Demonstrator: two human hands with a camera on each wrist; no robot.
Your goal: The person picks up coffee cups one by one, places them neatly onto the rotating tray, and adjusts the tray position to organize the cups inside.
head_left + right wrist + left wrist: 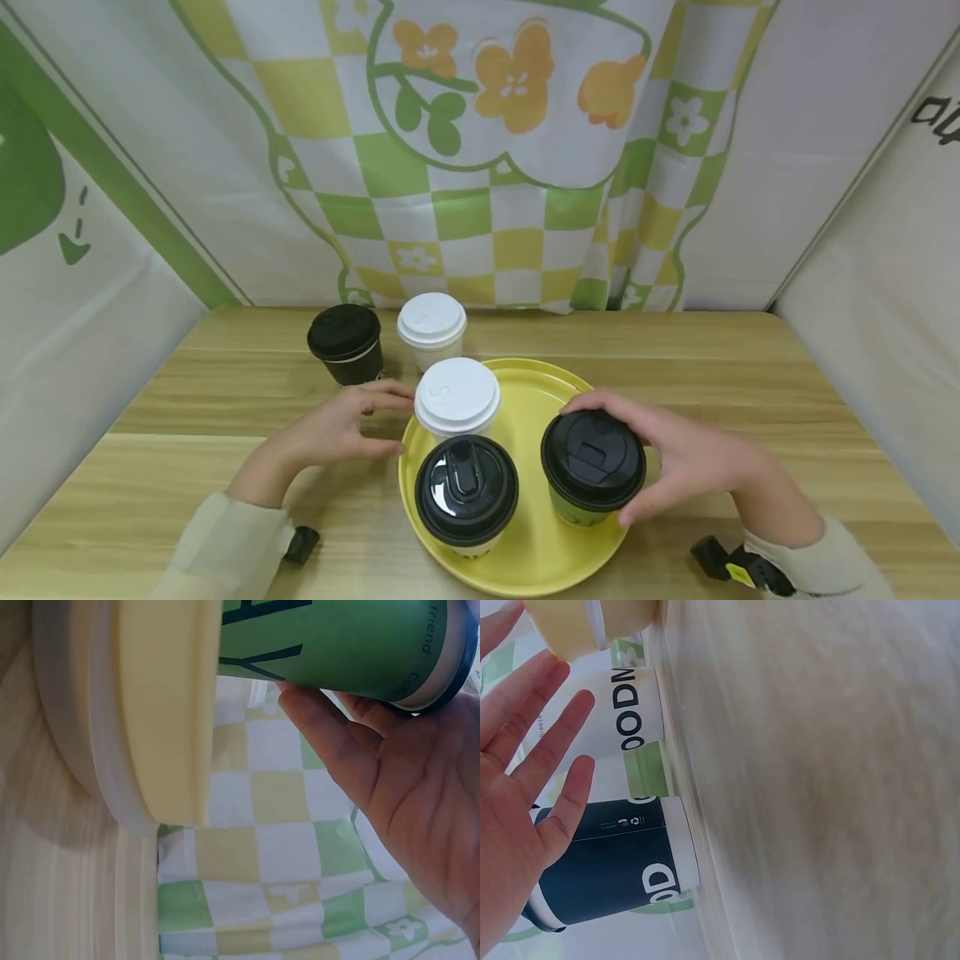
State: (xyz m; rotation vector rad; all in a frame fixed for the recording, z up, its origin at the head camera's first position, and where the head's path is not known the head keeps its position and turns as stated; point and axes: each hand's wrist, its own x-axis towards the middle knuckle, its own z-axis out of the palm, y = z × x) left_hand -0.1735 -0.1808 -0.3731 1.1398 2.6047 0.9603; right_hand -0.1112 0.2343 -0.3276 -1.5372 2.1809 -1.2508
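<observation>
A round yellow tray (pixel 525 567) bears a white-lidded cup (pixel 456 396), a cup with a glossy black lid (pixel 467 492) and a green paper cup with a matte black lid (pixel 592 460). My right hand (pixel 686 458) grips the green cup, thumb on the near side and fingers round the far side. In the right wrist view, dark lettering shows on the green cup (pixel 352 645). At the tray's left rim, my left hand (pixel 337 429) has its fingers spread, fingertips close by the white-lidded cup; the left wrist view shows its fingers (pixel 574 720) extended.
Behind the tray stand a dark cup with a black lid (pixel 347 343) and another white-lidded cup (pixel 431 327). Beyond the wooden table (pixel 735 367) hangs a checked, flowered curtain (pixel 465 208). Pale fabric walls rise on both sides.
</observation>
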